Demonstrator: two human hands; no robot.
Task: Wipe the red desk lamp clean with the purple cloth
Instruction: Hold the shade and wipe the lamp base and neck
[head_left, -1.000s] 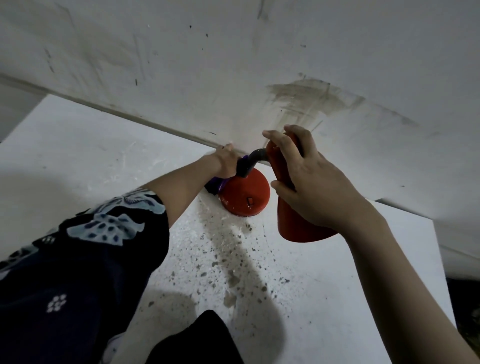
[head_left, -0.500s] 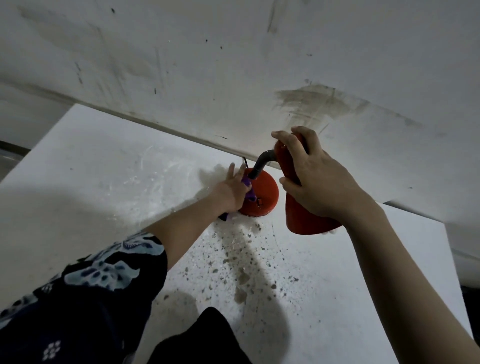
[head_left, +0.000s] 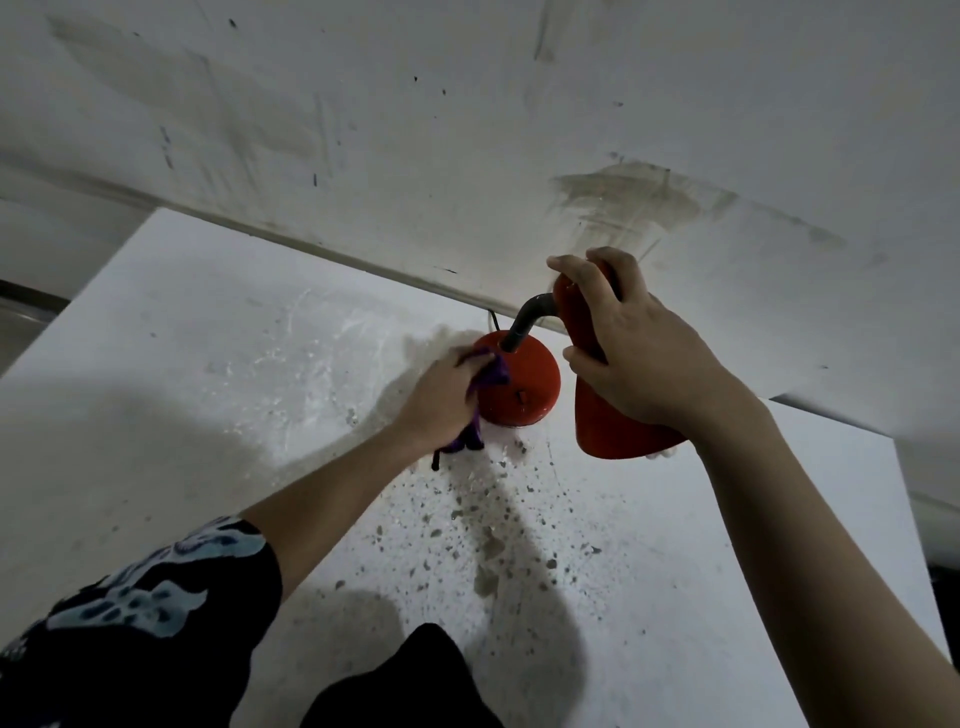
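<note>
The red desk lamp stands on a white table top near the wall. Its round base (head_left: 524, 384) sits flat, and a dark bent neck (head_left: 524, 322) rises from it to the red cone shade (head_left: 608, 431). My right hand (head_left: 644, 353) grips the shade from above. My left hand (head_left: 441, 400) holds the bunched purple cloth (head_left: 491, 371) pressed against the left side of the base; a dark strip of cloth hangs below the hand.
The white table (head_left: 208, 364) is speckled with grey crumbs and stains in front of the lamp. A scuffed white wall (head_left: 467, 130) runs right behind the lamp. A thin black cord (head_left: 492, 321) leaves the base toward the wall. The table's right edge lies beyond my right arm.
My left hand with the cloth has come from behind the neck round to the left front of the base. My right hand stays on the shade.
</note>
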